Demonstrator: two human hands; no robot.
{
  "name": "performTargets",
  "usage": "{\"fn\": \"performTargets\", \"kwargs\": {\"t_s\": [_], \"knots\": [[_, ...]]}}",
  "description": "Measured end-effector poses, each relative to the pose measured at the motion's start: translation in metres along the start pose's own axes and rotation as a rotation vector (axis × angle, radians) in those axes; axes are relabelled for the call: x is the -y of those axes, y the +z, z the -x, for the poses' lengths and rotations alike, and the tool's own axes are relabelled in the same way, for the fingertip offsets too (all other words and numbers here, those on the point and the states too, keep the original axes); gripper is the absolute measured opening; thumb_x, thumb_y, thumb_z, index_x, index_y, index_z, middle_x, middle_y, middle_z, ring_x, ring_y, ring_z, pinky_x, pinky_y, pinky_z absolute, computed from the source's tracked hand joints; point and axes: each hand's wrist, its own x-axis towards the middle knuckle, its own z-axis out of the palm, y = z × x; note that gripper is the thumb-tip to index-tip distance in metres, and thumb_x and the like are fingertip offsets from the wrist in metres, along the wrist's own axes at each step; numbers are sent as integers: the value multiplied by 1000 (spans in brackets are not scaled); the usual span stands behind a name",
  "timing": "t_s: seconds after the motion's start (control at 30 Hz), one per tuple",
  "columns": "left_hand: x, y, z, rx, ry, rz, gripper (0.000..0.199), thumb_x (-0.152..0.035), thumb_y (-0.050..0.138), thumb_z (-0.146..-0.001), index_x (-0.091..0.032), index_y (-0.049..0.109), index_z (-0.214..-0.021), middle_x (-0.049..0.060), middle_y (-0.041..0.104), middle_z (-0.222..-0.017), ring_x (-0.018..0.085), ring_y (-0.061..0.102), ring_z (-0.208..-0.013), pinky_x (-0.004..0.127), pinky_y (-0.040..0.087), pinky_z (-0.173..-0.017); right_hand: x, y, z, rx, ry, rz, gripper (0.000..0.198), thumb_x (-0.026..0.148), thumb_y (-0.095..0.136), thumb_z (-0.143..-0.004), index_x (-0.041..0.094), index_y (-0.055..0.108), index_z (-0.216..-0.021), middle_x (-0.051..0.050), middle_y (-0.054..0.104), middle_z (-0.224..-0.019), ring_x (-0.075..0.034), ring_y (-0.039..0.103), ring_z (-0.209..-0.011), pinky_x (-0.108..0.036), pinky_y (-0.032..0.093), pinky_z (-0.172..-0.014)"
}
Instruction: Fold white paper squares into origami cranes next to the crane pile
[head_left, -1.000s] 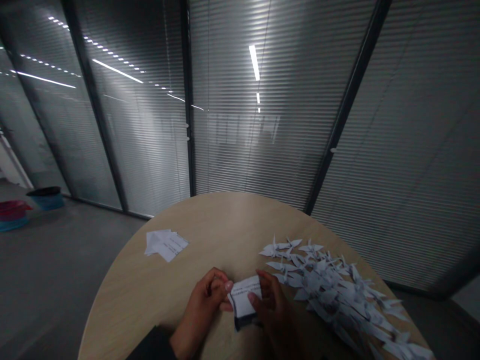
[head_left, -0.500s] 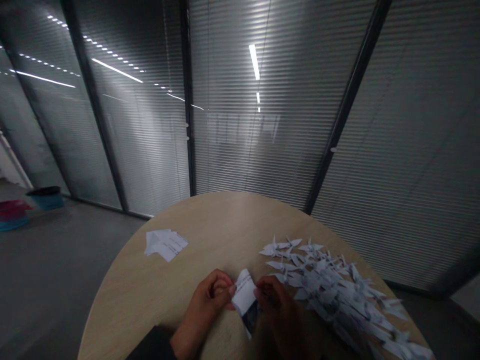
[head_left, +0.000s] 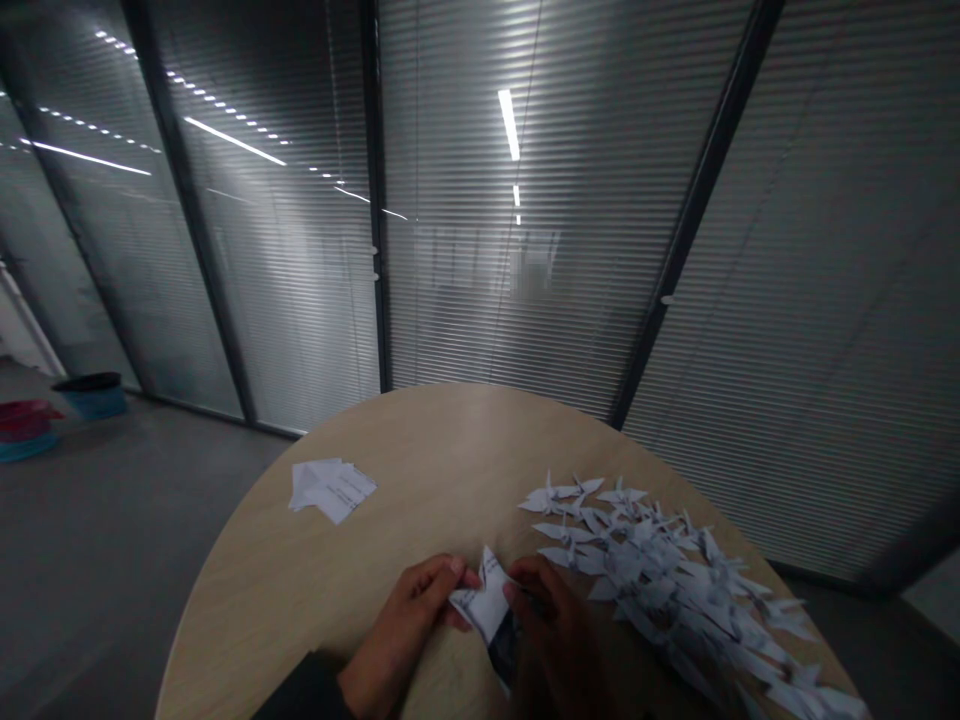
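The left sleeve [head_left: 306, 692] is dark, almost black, and ends near the wrist [head_left: 366, 672]. The left hand [head_left: 421, 598] and right hand [head_left: 551, 602] are bare.

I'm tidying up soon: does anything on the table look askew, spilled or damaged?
No spill stands out. The paper sheets at left overlap at uneven angles, and the paper cranes at right lie jumbled together; the held paper looks folded, not damaged.

One head-worn camera looks forward and down — close over a pale, wood-toned, rounded table [head_left: 465, 450]. It faces grey, blind-covered glass panels [head_left: 465, 340].
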Motion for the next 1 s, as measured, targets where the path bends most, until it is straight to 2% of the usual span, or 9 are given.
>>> {"fn": "performTargets", "kwargs": {"t_s": [0.03,0.2,0.27,0.4,0.47,0.6,0.77,0.87,1.0], "knots": [[1,-1,-1,1,-19,3,45,-58,62,-68,-14,71,-69,3,61,-66,14,52,-58,26,44,-58,0,1,0,8,0,-3,18,39,56,-72,22,61,-75,-5,69,-77,-22,65,-77,-30,50,-70],[3,-2,2,5,-114,85,50,-61,56,-71,-13,69,-71,5,61,-71,19,56,-70,28,49,-59,0,1,1,39,-4,-16,16,38,56,-73,22,61,-74,-4,69,-76,-21,65,-74,-28,50,-68],[4,-2,2,19,-121,93,50,-61,55,-72,-13,68,-70,4,60,-69,18,56,-68,28,49,-57,1,1,0,43,9,-9,16,37,57,-72,22,61,-73,-4,69,-76,-21,66,-74,-29,50,-67],[14,-4,-5,71,-152,86,41,-50,78,-54,-14,60,-62,-2,56,-54,11,50,-49,24,45,-46,1,3,1,38,16,-1,18,37,55,-70,22,62,-77,-5,70,-79,-23,66,-78,-30,50,-70],[20,-5,-10,42,-160,94,44,-48,82,-47,-15,57,-62,-4,55,-49,8,46,-42,21,40,-43,-1,5,2,34,2,6,19,38,54,-71,22,62,-78,-5,70,-80,-23,66,-80,-31,49,-72],[25,-8,-16,28,-145,86,51,-44,86,-41,-15,59,-74,-3,61,-49,9,50,-42,20,35,-45,-5,8,3,67,-22,-1,21,39,54,-71,21,62,-80,-6,69,-81,-23,65,-81,-31,49,-74],[20,-11,-15,-31,-94,105,43,-42,84,-46,-12,67,-71,0,63,-53,10,52,-48,21,35,-49,-2,7,2,61,3,-124,28,41,57,-70,19,61,-86,-7,68,-84,-22,64,-78,-29,49,-69],[16,-12,-14,-61,-63,155,38,-41,83,-50,-11,70,-71,3,67,-60,11,55,-53,22,38,-52,0,5,2,126,19,-232,32,41,53,-73,18,60,-94,-5,67,-78,-19,63,-67,-26,49,-59],[12,-12,-14,-81,-76,182,37,-41,82,-53,-12,71,-73,3,65,-60,11,52,-50,23,36,-50,0,4,1,185,-9,-286,35,34,53,-69,17,62,-98,-5,68,-74,-20,63,-64,-27,50,-57]]}}
